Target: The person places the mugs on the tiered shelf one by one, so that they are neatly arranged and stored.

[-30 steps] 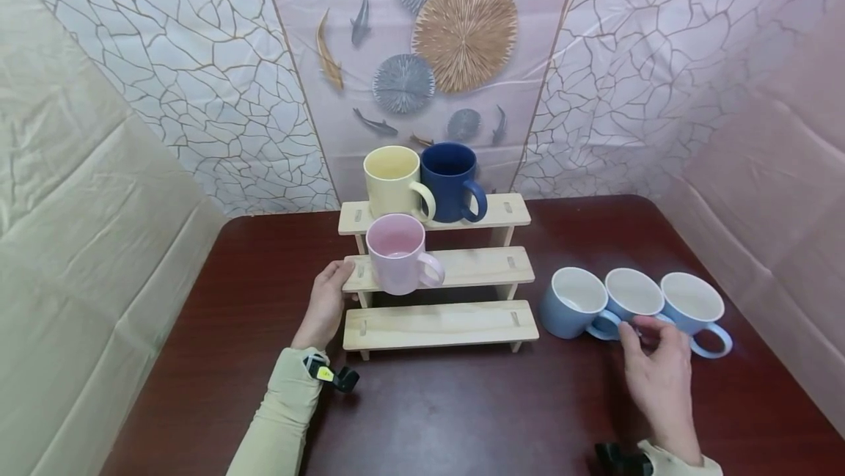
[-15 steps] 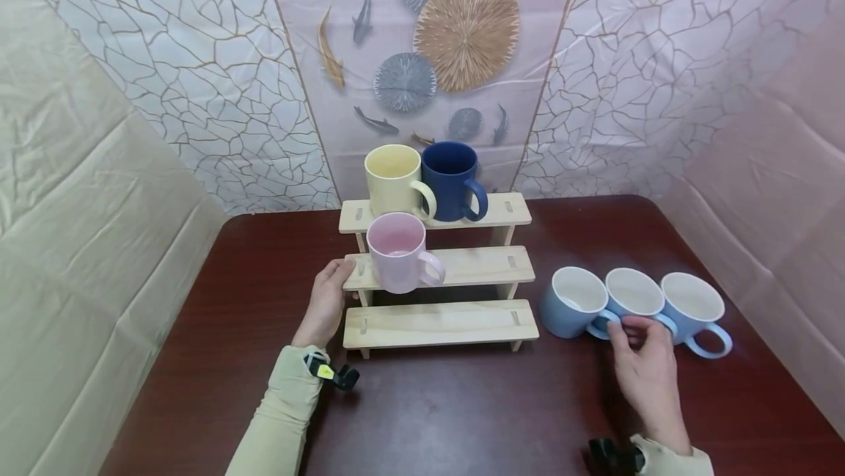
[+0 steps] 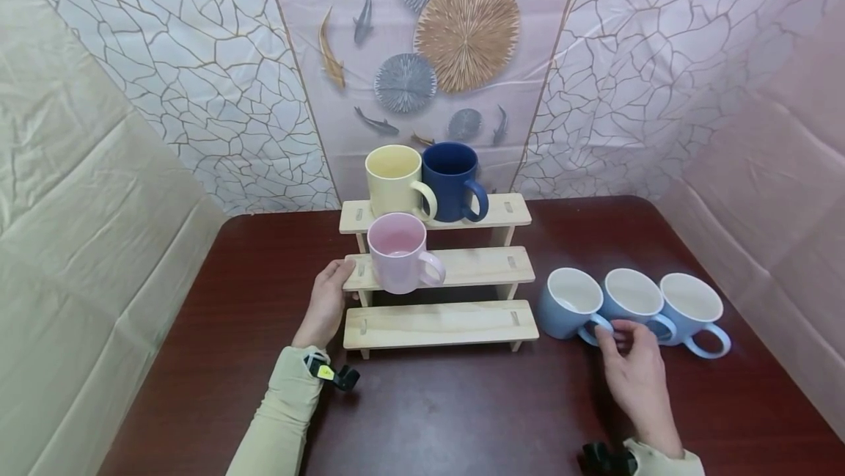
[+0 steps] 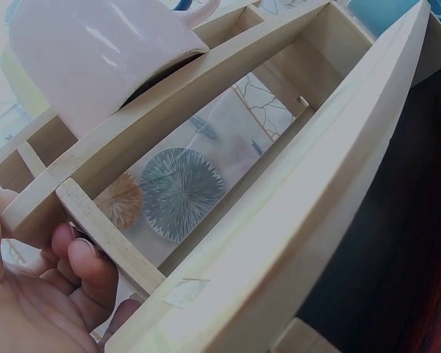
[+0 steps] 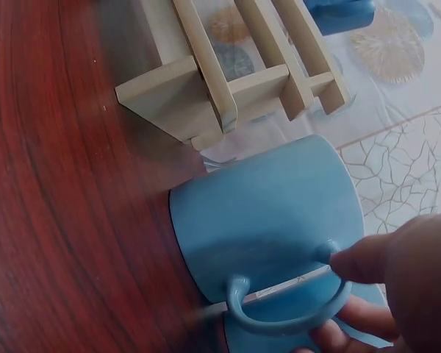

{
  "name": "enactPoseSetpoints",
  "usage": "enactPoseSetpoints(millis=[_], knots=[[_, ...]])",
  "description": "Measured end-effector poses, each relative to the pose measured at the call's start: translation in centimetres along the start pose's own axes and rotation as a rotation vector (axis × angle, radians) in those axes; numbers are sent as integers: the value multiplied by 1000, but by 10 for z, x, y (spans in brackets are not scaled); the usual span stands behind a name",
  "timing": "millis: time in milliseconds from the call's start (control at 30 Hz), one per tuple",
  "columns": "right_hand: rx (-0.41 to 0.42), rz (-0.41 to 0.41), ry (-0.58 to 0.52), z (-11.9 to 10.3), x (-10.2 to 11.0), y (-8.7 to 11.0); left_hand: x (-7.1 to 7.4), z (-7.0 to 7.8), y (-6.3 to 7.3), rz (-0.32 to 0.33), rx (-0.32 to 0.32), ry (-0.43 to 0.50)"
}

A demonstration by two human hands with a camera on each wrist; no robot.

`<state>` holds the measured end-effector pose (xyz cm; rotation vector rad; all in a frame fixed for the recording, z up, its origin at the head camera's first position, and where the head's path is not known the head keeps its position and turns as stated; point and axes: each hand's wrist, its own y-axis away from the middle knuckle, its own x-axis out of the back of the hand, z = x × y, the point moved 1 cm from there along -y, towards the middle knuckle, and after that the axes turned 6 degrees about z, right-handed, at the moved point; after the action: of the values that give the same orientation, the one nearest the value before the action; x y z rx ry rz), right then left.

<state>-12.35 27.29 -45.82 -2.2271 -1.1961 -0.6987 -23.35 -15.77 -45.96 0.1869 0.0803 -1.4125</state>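
Observation:
My left hand (image 3: 325, 304) grips the left end of the middle tier of a three-tier wooden display shelf (image 3: 436, 326), thumb above and fingers curled beneath in the left wrist view. On that tier stands a pink mug (image 3: 396, 263). A yellow mug (image 3: 389, 182) and a dark blue mug (image 3: 445, 186) stand on the top tier. My right hand (image 3: 635, 377) pinches the handle of the leftmost light blue mug (image 3: 560, 315); the right wrist view shows thumb and fingers at the handle (image 5: 287, 325). This mug is upright on the table.
Two more light blue mugs, a middle one (image 3: 620, 311) and a right one (image 3: 693, 300), stand in a row beside the held mug. The dark red-brown table (image 3: 422, 417) is bordered by cloth walls, with a patterned cloth (image 3: 403, 83) behind the shelf.
My right hand has moved left from near the middle mug to the leftmost light blue mug's handle and taken hold of it. That mug has shifted slightly left. My left hand has stayed still.

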Motion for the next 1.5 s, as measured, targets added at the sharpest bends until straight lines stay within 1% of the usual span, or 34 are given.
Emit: enactPoseSetpoints(millis=[100,167,233,300,367,500,633,800,967,1067,1233,1333,1400,1500], knots=[[35,-53,10,2,0,-1,0,-1,0,-2,-1,1],[30,-110,15,3,1,-2,0,-1,0,-1,-1,6],[8,-169,8,3,2,-3,0,-1,-1,-2,0,9],[0,-208,9,4,2,-4,0,-1,-1,-5,-3,11],[7,-226,17,3,2,-5,0,-1,0,-9,-7,9],[64,-208,14,2,2,-8,1,-1,0,-12,-12,8],[66,-215,-20,-2,2,-9,1,-1,0,-12,-15,8],[4,-249,-56,-4,0,-8,1,-1,1,-16,-13,7],[-5,-247,-143,-3,-5,-6,1,-1,1,-12,-18,10],[-26,-223,-188,-3,-8,-5,1,-1,0,-13,-18,9],[-128,-192,-301,-4,-12,-1,0,-2,0,-10,-22,-10],[-169,-168,-379,-6,-15,1,0,-2,-1,-10,-26,-13],[-179,-148,-418,-8,-17,1,1,-2,-1,-12,-28,-14],[-174,-116,-437,-10,-18,2,1,-2,0,-12,-27,-13]])
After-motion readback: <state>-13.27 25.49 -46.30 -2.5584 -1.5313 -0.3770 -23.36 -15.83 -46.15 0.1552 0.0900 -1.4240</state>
